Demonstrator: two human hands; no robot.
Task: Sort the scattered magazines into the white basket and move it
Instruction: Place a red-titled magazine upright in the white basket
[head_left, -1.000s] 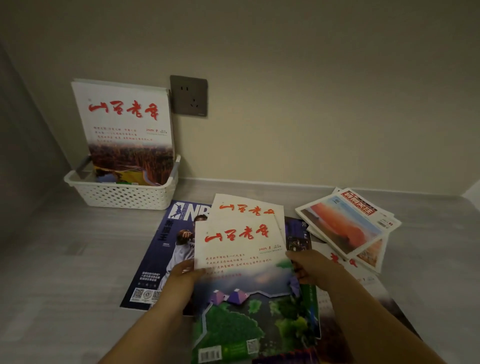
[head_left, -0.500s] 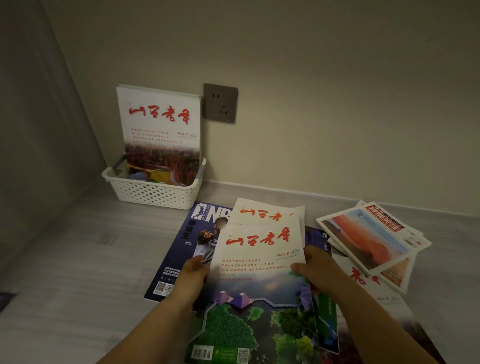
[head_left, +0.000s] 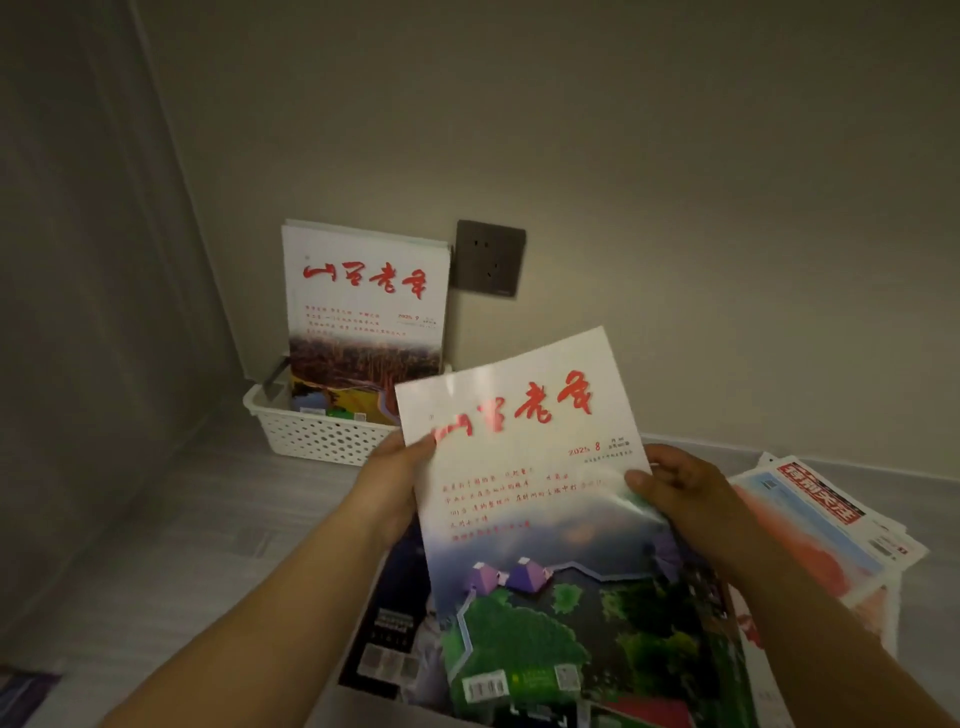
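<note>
Since half a second ago, the top magazine (head_left: 540, 499) has been raised off the pile and tilted up toward the camera, its white top half with red lettering now overlapping the view of the white basket (head_left: 311, 439). It is held by both side edges: the left hand (head_left: 397, 483) is closed on the left edge with the thumb across the cover near the red title, and the right hand (head_left: 685, 499) is closed on the right edge with the thumb on the cover and the fingers behind. The basket stands on the floor against the wall, in the corner, below a dark wall socket (head_left: 488, 258). One magazine (head_left: 363, 317) is already stood upright in it, leaned against the wall. A dark-covered magazine (head_left: 400, 613) is left on the floor under the raised one, and a stack of magazines (head_left: 821, 525) is left at the right.
</note>
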